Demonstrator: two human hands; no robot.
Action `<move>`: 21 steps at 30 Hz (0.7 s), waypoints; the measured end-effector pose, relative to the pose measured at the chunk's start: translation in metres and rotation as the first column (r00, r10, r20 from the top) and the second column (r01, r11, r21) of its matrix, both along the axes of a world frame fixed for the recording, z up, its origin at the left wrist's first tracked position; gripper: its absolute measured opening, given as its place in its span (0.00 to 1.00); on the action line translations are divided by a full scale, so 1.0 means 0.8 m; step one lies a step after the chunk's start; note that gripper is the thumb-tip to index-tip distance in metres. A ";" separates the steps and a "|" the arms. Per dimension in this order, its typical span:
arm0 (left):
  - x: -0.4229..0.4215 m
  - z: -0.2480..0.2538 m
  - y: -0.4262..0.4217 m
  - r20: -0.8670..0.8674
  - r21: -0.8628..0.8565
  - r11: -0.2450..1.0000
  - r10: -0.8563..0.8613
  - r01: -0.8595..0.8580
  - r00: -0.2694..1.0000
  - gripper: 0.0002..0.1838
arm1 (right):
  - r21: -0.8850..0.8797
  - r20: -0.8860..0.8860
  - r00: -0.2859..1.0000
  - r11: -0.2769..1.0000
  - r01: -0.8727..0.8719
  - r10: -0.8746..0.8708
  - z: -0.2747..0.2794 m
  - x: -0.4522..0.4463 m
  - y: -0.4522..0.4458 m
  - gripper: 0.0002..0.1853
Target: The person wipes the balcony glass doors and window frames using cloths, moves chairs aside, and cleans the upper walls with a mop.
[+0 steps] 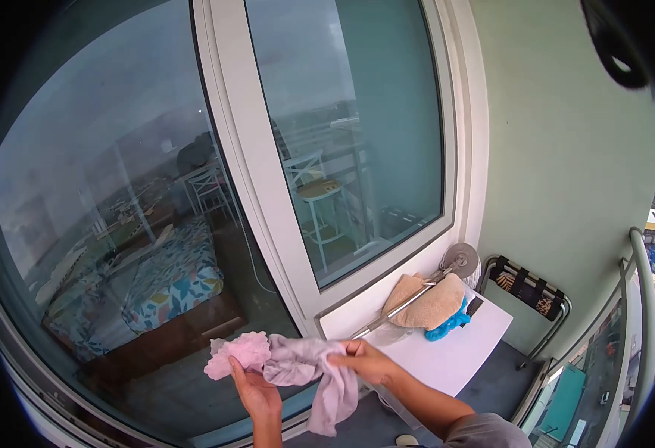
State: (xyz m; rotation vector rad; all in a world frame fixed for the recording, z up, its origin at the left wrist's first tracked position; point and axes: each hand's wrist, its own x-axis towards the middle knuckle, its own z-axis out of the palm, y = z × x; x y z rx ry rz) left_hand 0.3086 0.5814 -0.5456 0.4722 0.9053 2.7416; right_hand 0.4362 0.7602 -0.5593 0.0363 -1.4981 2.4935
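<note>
My left hand (259, 393) grips a crumpled pale pink cloth (239, 354) with frilly edges, the thumb lying across its lower side. My right hand (366, 362) has its fingers closed on a limp greyish-lilac cloth (336, 399), one part of which hangs below the hand. The two cloths meet between my hands, and I cannot tell whether they are joined. Both hands are in front of the glass door, left of a white table (447, 366).
On the table lie beige fluffy pads (435, 302), a blue shaggy piece (447, 326) and a metal pole (394, 309) with a round grey head (461, 260). A folded rack (529, 287) leans by the green wall. A metal railing (644, 313) runs along the right.
</note>
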 end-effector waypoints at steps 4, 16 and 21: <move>-0.009 0.020 0.062 0.046 -0.157 0.985 0.079 -0.071 0.996 0.23 | -0.134 -0.150 0.926 0.935 0.329 -0.348 0.145 -0.040 0.144 0.12; -0.008 0.066 0.234 -0.193 -0.211 0.964 0.123 -0.163 0.974 0.12 | -0.107 -0.994 -0.092 -0.481 0.870 0.055 0.466 -0.278 0.336 0.20; -0.019 0.048 0.243 -0.259 -0.276 0.911 0.236 -0.306 0.936 0.12 | 0.181 -0.885 0.397 -0.605 0.775 0.243 0.149 -0.266 0.324 0.12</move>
